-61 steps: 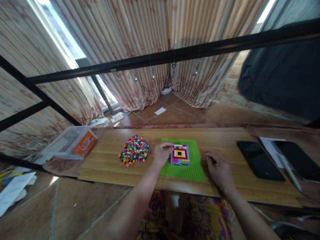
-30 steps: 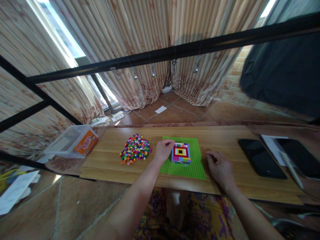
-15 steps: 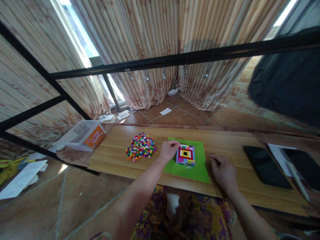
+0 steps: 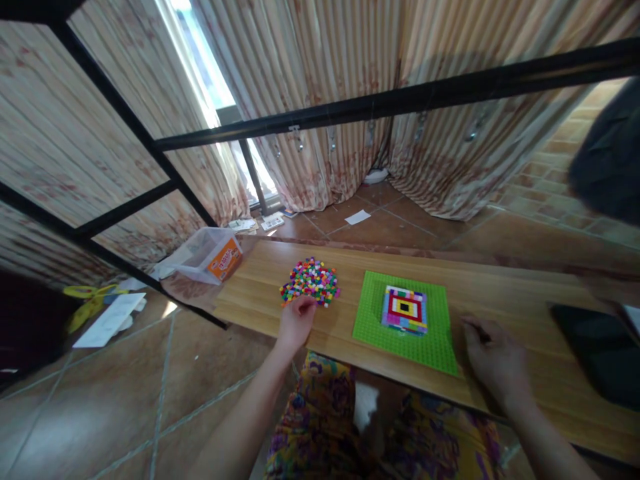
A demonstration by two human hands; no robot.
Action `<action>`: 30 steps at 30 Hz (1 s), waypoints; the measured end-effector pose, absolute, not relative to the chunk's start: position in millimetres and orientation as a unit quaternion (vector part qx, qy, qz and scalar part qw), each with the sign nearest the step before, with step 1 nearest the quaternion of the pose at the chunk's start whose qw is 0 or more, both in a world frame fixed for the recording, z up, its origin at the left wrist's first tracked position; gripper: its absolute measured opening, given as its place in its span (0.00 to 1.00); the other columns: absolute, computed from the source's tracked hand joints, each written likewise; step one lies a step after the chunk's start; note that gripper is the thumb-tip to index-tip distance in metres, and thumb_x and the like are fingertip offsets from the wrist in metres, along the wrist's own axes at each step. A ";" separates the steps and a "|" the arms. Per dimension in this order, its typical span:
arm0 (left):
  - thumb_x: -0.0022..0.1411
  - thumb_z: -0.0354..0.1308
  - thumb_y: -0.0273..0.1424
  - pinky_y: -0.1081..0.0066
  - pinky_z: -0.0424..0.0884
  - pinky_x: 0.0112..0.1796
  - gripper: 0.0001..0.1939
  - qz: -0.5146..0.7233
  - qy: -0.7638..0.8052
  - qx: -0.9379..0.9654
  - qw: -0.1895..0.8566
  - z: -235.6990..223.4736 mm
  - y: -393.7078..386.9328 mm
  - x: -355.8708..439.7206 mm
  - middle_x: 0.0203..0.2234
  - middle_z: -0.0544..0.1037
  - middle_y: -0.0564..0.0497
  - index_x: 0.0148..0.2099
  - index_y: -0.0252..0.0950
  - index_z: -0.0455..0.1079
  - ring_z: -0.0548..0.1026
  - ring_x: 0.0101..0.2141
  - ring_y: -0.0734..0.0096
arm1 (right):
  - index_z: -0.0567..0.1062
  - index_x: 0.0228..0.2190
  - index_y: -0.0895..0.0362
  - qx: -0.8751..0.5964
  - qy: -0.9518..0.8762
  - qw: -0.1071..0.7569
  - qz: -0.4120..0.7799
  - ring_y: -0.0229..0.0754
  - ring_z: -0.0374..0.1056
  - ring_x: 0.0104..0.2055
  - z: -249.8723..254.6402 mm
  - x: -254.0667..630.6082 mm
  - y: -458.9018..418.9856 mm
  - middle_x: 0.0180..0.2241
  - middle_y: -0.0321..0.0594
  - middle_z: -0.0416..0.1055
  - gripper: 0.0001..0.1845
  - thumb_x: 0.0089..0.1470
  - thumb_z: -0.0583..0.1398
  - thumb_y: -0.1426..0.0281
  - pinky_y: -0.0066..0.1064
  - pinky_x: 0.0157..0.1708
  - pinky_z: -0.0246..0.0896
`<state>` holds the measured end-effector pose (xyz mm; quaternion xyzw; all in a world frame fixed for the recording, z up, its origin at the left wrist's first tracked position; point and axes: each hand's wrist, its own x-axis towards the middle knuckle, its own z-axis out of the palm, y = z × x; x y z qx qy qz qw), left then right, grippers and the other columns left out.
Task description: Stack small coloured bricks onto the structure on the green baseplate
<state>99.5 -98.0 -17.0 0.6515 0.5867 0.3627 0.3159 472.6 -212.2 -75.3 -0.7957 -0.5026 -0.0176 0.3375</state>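
Plastic brick pile [image 4: 311,279] lies just beyond left hand [image 4: 296,325] — right hand [image 4: 495,357] well off, past green baseplate [image 4: 441,337]. Both grips curled — can't tell whether open or closed.

Two hands [image 4: 297,324] [image 4: 497,360] flank one green baseplate [image 4: 370,303] bearing one brick block [image 4: 405,310]. Toward its ten o'clock: one brick pile [image 4: 311,281], one bin [image 4: 225,261]; toward three, one phone [image 4: 595,353].

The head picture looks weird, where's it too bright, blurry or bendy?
Head view: the window glares white; a sunny patch shines on the floor; the right hand looks a bit soft; the curtains seem to fan outward, probably from a wide lens.
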 end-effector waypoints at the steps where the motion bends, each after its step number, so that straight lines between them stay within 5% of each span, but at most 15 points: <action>1: 0.58 0.55 0.23 0.72 0.71 0.39 0.08 0.348 0.592 0.661 0.302 -16.7 -101.2 97.3 0.32 0.80 0.51 0.36 0.35 0.75 0.76 0.34 0.72 | 0.78 0.38 0.55 -0.797 -0.502 0.335 -0.016 0.49 0.72 0.36 -75.2 472.9 -212.4 0.40 0.46 0.78 0.20 0.57 0.52 0.58 0.40 0.35 0.65; 12: 0.63 0.57 0.29 0.70 0.66 0.40 0.06 0.208 0.618 0.745 0.138 -17.4 -103.2 124.8 0.36 0.78 0.50 0.39 0.40 0.76 0.74 0.38 0.68 | 0.78 0.38 0.55 -0.803 -0.503 0.318 -0.022 0.49 0.72 0.36 -70.1 472.5 -214.6 0.38 0.46 0.78 0.21 0.57 0.51 0.57 0.40 0.35 0.65; 30: 0.64 0.54 0.30 0.70 0.67 0.40 0.07 0.156 0.587 0.790 0.086 -9.8 -100.9 126.0 0.37 0.76 0.48 0.40 0.39 0.74 0.74 0.38 0.66 | 0.78 0.37 0.54 -0.799 -0.494 0.343 -0.012 0.48 0.72 0.37 -72.4 469.8 -213.0 0.41 0.45 0.77 0.18 0.57 0.52 0.59 0.39 0.36 0.65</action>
